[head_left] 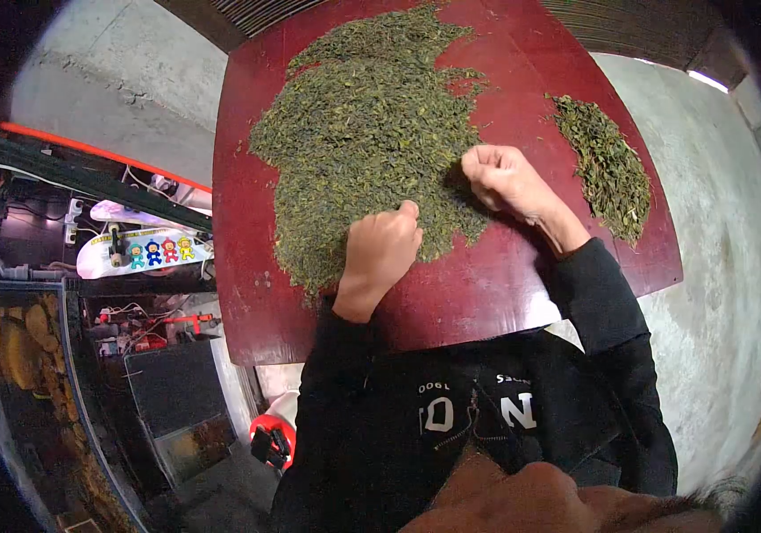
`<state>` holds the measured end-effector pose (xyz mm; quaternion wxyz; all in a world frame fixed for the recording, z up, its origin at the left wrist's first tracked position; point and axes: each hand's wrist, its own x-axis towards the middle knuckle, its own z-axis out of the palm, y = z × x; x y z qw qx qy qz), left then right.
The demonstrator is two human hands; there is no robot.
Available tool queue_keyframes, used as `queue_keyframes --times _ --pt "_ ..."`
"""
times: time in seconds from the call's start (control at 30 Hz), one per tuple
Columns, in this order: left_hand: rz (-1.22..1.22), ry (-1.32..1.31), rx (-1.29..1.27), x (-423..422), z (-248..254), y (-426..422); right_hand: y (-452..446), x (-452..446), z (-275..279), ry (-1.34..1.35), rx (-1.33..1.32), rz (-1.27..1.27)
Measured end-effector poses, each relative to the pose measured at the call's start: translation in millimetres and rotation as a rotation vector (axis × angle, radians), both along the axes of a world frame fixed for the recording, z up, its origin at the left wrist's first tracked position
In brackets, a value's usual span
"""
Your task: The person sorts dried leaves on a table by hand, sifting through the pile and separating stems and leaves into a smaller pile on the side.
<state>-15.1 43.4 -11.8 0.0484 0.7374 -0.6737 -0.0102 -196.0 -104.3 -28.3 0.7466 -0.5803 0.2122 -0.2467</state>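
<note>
A large spread of green leaves point(363, 124) covers much of the dark red table point(523, 62). My left hand point(382, 246) is closed over the near part of the leaves, its fingers curled and its thumb at the upper right; what it holds, if anything, is hidden. Further right, at the right edge of the spread, my right hand point(507, 182) is closed in a pinch, and whatever is between its fingers is too small to make out. A smaller pile of coarser leaves point(607, 169) lies on the table's right side.
Left of the table are a skateboard deck point(145, 252) with cartoon figures, an orange-red rail point(105, 154) and a glass tank point(25, 355). A red container point(276, 437) with a dark object stands below the table's near left edge.
</note>
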Motion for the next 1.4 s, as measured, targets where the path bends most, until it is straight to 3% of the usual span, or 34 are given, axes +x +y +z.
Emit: queue_keyframes --times 0.03,0.2,0.4,0.57,0.7,0.9,1.03,1.2,1.4 --pt "-0.002 -0.014 0.009 -1 0 -1 -1 -1 1 -0.049 0.17 0.0" --pt "-0.008 -0.019 -0.06 -2 -5 -3 -6 0 0 -0.293 0.538 0.035" --pt "0.045 -0.078 -0.196 3 -16 -10 -5 3 0 -0.361 0.604 -0.013" --pt "0.137 0.006 -0.43 10 -12 -12 -7 1 -6 -0.224 0.46 0.052" --pt "0.069 0.204 -0.366 18 -10 -11 0 3 -5 0.054 0.065 -0.058" --pt "-0.119 0.237 -0.209 16 -6 -4 7 8 -11 0.201 -0.349 -0.08" --pt "-0.13 0.012 -0.145 14 -4 0 17 9 -11 0.21 -0.902 0.007" --pt "0.005 -0.016 -0.162 10 -1 -3 22 7 -6 0.39 -1.281 0.104" --pt "0.056 0.07 -0.34 13 -5 -8 13 3 -7 0.381 -1.313 -0.036"
